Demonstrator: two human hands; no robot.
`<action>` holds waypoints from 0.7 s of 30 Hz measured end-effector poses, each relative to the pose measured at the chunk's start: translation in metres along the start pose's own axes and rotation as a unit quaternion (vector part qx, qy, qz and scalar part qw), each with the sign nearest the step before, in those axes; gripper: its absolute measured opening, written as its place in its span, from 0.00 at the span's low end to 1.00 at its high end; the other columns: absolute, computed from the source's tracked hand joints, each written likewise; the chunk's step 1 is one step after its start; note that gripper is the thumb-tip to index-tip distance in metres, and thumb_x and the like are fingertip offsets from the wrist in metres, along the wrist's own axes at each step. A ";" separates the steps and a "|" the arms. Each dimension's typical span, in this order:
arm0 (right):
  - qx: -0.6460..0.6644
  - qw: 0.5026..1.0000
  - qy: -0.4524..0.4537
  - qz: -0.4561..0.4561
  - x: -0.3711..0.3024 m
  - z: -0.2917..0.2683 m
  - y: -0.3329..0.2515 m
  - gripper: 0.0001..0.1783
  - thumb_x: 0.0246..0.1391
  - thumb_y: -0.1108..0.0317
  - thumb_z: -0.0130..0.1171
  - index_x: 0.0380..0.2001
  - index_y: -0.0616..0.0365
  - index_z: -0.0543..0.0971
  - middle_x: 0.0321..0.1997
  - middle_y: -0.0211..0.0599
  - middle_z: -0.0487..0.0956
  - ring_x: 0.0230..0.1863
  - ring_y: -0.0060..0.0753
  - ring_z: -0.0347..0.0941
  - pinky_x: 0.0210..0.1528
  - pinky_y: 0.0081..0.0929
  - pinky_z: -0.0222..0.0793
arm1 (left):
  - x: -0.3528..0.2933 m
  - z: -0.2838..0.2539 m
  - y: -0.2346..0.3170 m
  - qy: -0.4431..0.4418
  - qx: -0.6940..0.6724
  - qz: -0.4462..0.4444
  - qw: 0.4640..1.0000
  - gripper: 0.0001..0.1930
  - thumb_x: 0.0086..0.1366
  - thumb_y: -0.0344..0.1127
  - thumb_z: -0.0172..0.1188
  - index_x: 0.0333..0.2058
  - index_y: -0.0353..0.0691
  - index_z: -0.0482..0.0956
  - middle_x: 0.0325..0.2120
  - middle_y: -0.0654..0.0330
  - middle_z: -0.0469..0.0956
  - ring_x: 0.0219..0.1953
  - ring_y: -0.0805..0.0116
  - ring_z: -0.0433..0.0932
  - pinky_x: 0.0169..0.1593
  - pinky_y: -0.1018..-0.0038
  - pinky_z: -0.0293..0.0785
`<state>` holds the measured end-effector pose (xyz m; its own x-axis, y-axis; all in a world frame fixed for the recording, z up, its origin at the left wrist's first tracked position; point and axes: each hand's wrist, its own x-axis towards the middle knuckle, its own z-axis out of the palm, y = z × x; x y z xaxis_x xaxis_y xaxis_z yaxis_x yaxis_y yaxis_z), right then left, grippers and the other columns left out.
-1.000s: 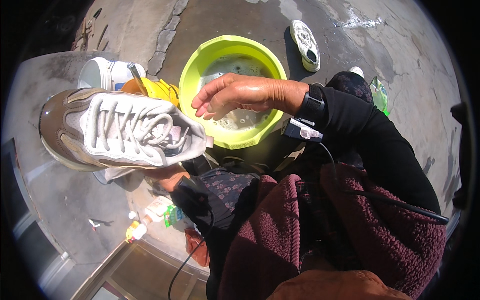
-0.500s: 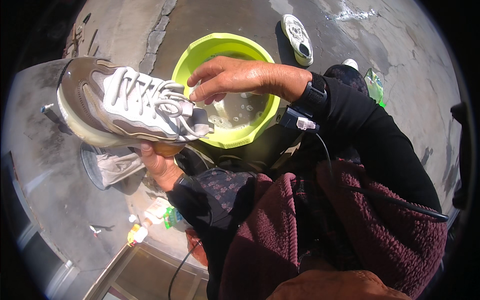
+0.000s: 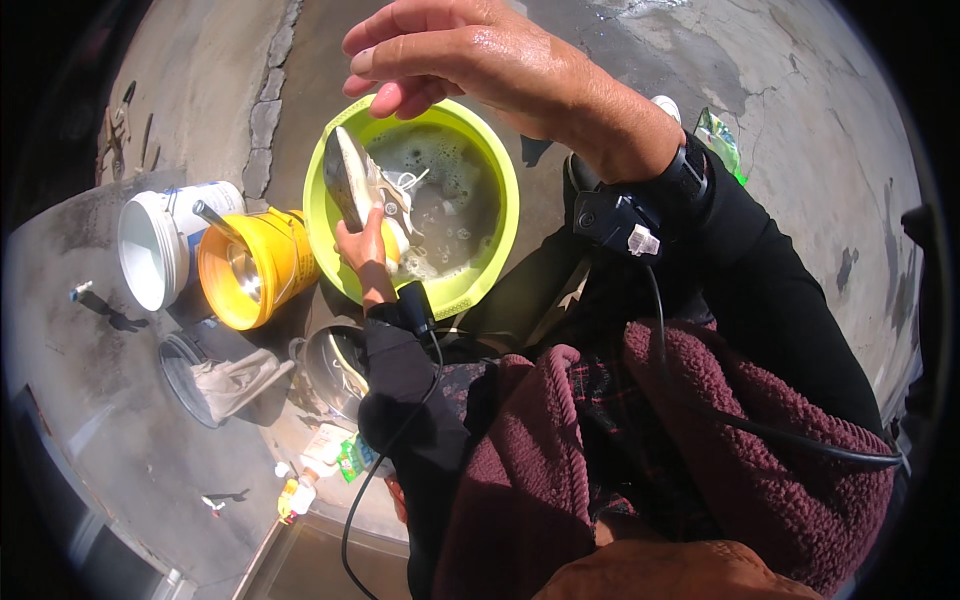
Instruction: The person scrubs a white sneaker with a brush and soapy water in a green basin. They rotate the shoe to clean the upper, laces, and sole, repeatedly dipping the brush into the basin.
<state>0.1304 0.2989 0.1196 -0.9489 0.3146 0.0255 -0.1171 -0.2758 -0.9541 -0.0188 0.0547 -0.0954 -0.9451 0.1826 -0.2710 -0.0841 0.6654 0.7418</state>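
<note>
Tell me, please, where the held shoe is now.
In the head view, the shoe is left of centre, held by the left hand at the left side of the lime-green basin, right of the yellow bucket.

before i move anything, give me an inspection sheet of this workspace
Surface: concrete ground, cracked, with dark patches
Job's things: shoe tilted in a lime basin of sudsy water
Clutter: yellow bucket and white bucket at left, pale cloth below them; green packet at right
Hands: left hand grips the shoe; right hand raised, holding nothing
Cables: left cable passes the left sleeve; right cable runs from the wrist box
Surroundings: broken stone strip at upper left
</note>
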 end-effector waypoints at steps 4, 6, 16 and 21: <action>-0.064 0.996 0.060 -0.011 -0.005 -0.005 -0.003 0.26 0.54 0.59 0.63 0.50 0.68 0.77 0.42 0.45 0.81 0.38 0.29 0.82 0.50 0.28 0.78 | -0.001 0.050 -0.037 -0.008 0.156 -0.100 0.983 0.54 0.44 0.52 0.74 0.65 0.34 0.57 0.58 0.35 0.63 0.62 0.40 0.60 0.67 0.56 0.54; -0.075 0.996 0.041 0.003 -0.008 -0.008 -0.005 0.27 0.56 0.58 0.62 0.53 0.68 0.75 0.44 0.44 0.81 0.41 0.29 0.81 0.51 0.27 0.77 | 0.003 0.062 -0.051 -0.032 0.177 -0.066 0.981 0.58 0.44 0.53 0.73 0.68 0.35 0.50 0.64 0.33 0.54 0.67 0.39 0.54 0.69 0.55 0.52; 0.030 0.998 0.025 0.056 0.009 0.002 0.013 0.27 0.54 0.61 0.65 0.51 0.71 0.75 0.40 0.40 0.82 0.40 0.25 0.80 0.44 0.22 0.76 | 0.011 0.115 -0.055 -0.052 0.369 0.014 0.928 0.63 0.49 0.54 0.71 0.70 0.33 0.34 0.65 0.35 0.53 0.67 0.42 0.57 0.67 0.52 0.52; 0.029 0.996 0.019 0.086 0.011 0.004 0.016 0.25 0.54 0.63 0.62 0.50 0.72 0.75 0.36 0.42 0.82 0.28 0.23 0.77 0.30 0.22 0.73 | 0.019 0.135 -0.074 -0.174 0.425 0.121 0.880 0.56 0.52 0.53 0.68 0.69 0.35 0.43 0.65 0.38 0.54 0.66 0.43 0.58 0.69 0.48 0.47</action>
<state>0.1167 0.2946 0.1054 -0.9447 0.2923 -0.1487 0.0280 -0.3799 -0.9246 0.0124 0.1071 -0.2382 -0.7362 0.5050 -0.4505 0.5127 0.8507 0.1158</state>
